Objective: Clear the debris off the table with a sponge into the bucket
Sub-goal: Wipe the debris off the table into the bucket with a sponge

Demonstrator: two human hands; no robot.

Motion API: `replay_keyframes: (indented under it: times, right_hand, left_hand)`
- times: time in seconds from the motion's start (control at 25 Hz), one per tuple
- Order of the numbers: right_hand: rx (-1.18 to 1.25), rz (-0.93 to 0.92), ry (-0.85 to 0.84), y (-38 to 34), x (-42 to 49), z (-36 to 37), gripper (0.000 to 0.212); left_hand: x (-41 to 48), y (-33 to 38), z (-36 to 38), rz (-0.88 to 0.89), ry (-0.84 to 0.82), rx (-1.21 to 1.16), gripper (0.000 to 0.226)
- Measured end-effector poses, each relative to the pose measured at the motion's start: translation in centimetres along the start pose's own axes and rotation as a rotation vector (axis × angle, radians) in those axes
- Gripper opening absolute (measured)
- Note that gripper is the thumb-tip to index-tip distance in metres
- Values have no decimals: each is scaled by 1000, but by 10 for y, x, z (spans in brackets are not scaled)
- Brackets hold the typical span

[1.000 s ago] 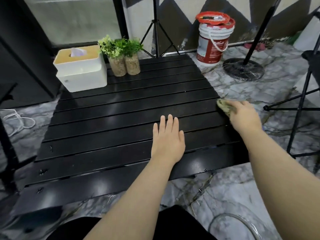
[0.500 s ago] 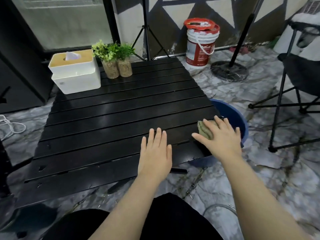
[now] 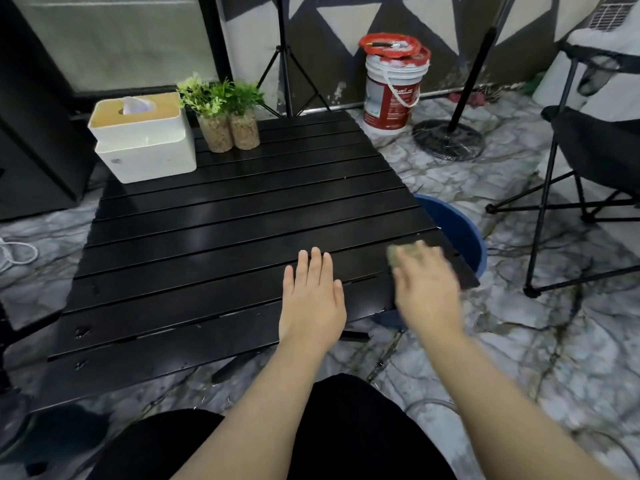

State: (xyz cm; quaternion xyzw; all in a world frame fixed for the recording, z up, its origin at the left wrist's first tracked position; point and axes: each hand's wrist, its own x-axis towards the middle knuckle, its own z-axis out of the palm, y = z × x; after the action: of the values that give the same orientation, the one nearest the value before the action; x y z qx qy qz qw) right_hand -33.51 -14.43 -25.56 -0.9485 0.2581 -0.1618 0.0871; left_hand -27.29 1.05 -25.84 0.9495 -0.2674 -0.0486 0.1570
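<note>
A black slatted table [image 3: 225,237] fills the middle of the view. My left hand [image 3: 313,299] lies flat on its near slats, fingers straight. To the right, my right hand [image 3: 427,289], blurred by motion, holds a greenish sponge [image 3: 398,254] against the table near its right edge. A blue bucket [image 3: 460,230] stands on the floor just beyond that edge, partly hidden under the table. I see no clear debris on the slats.
A white tissue box [image 3: 145,143] and two small potted plants [image 3: 225,116] stand at the table's far left. On the floor behind are a white paint pail with a red lid [image 3: 393,88], a tripod and a round stand base [image 3: 448,140]. A folding chair [image 3: 588,168] stands at right.
My right hand with the sponge has swept from the table's right edge back toward me along that edge. The blue bucket has come into view. My left hand stays flat on the table.
</note>
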Motion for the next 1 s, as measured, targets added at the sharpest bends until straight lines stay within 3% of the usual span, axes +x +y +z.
replay_keyframes:
  times: [0.12, 0.16, 0.28, 0.32, 0.36, 0.48, 0.56, 0.6, 0.76, 0.84, 0.92, 1.0]
  right_hand:
    - [33, -367, -67, -44, -28, 18, 41]
    - [23, -336, -85, -39, -20, 14, 41]
    - [10, 135, -133, -18, -2, -1, 40]
    - [1, 201, -127, -32, -5, -2, 41]
    - [-9, 165, -120, -61, -11, 2, 43]
    - [30, -221, -242, -173, -54, 25, 46]
    - [38, -387, -291, -200, -73, 27, 45]
    - [33, -385, -273, -191, -67, 25, 44]
    - [19, 63, -206, -101, -30, 9, 43]
    - [-3, 164, -163, -109, -35, 6, 44]
    - [-1, 3, -166, -165, -56, 18, 45]
    - [101, -270, -249, -223, -85, 30, 46]
  left_hand:
    - [-3, -21, -24, 16, -37, -148, 50]
    - [-9, -43, -36, -2, -14, -134, 50]
    - [-41, -131, -67, -113, 27, -14, 51]
    - [-53, -154, -72, -140, 4, 32, 52]
    - [-63, -170, -73, -145, -10, 75, 54]
    - [-68, -182, -65, -102, 0, 97, 54]
    - [-68, -179, -63, -97, 17, 71, 52]
    - [-68, -180, -63, -91, 30, 70, 52]
    - [-68, -184, -60, -91, 42, 96, 52]
    - [-67, -182, -59, -88, 37, 92, 52]
    - [-65, -183, -64, -61, 2, 11, 52]
    - [-68, -196, -76, -53, -12, -94, 50]
